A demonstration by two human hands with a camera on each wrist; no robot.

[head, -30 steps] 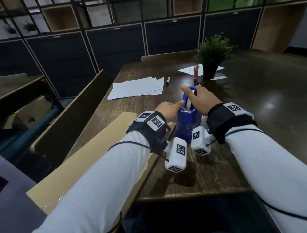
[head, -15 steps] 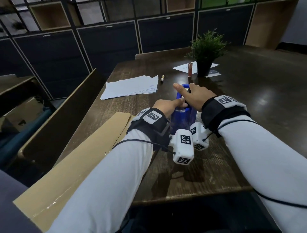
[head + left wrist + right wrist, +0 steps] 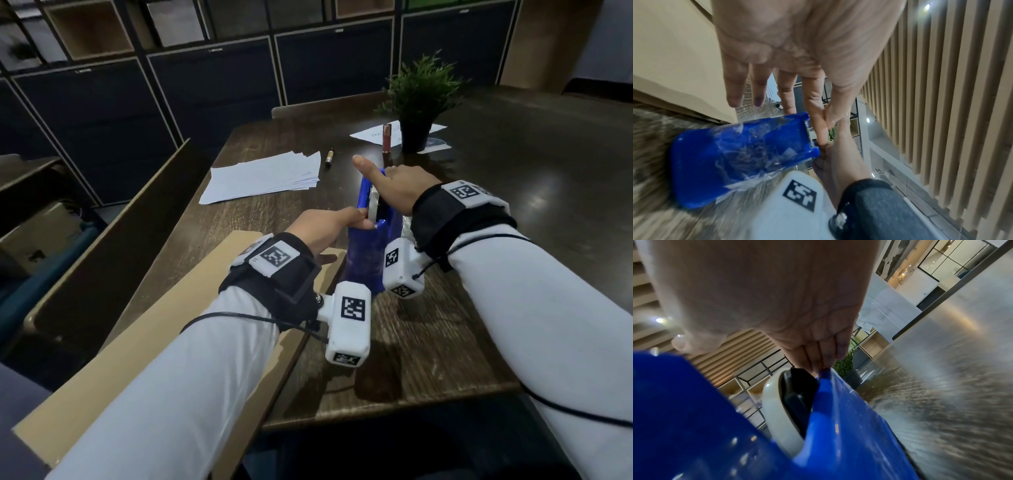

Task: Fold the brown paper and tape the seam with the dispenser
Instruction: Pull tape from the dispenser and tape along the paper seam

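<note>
The blue tape dispenser (image 3: 368,246) stands on the dark wooden table beside the folded brown paper (image 3: 164,318), which lies at the left and hangs over the near edge. My left hand (image 3: 329,226) pinches thumb and forefinger (image 3: 823,120) together at the dispenser's (image 3: 740,155) cutter end, on the tape end; the clear tape itself is hard to see. Its other fingers are straight. My right hand (image 3: 399,186) rests on top of the dispenser (image 3: 849,426). Its fingers (image 3: 822,356) lie over the far rim next to the tape roll (image 3: 777,410), and the thumb sticks out free.
A stack of white sheets (image 3: 263,176) and a marker (image 3: 330,158) lie farther back on the table (image 3: 445,342). A potted plant (image 3: 419,102) and a small red tube (image 3: 387,137) stand on paper at the back. A wooden bench back (image 3: 113,233) runs along the left.
My left hand has drawn back from the roll toward the cutter end and now pinches there. The right thumb has lifted off. The dispenser stays in place.
</note>
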